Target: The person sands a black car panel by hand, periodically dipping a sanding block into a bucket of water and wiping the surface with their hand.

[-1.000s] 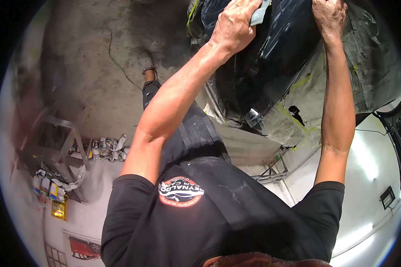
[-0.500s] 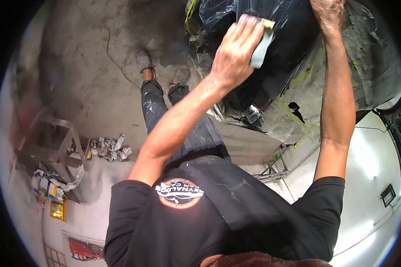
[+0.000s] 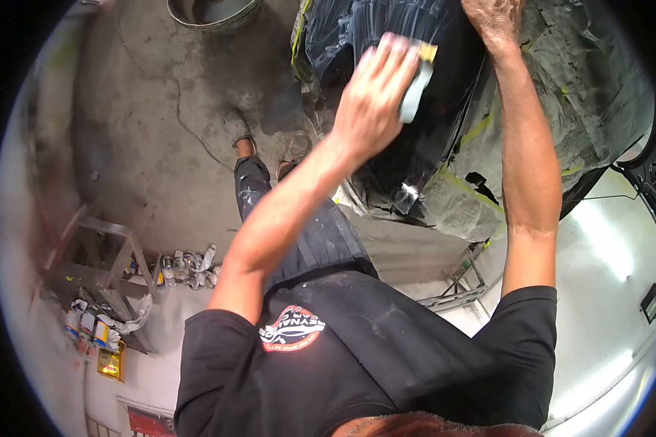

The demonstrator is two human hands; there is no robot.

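Observation:
My left hand (image 3: 375, 98) lies over a piece of sandpaper (image 3: 415, 93), pale blue-grey with a yellow part (image 3: 427, 52) at the fingertips. It presses on a dark, wet car panel (image 3: 441, 109). White streaks of slurry run over the panel above my fingers. Slight blur softens the fingertips. Up at the top edge is my right hand (image 3: 497, 22), beside the far side of the panel. Its fingers are cut off by the frame, so what they touch is hidden.
Masking sheet (image 3: 547, 146) with yellow-green tape surrounds the panel. A dark bucket (image 3: 215, 16) stands on the concrete floor at top left. A cable (image 3: 178, 109) crosses the floor. At left are a metal stand (image 3: 106, 251) and several cans and bottles (image 3: 186, 268).
The view has shifted, bringing the bucket into sight. My left hand remains on the panel with the sandpaper, and my right hand has moved left and a little higher in view.

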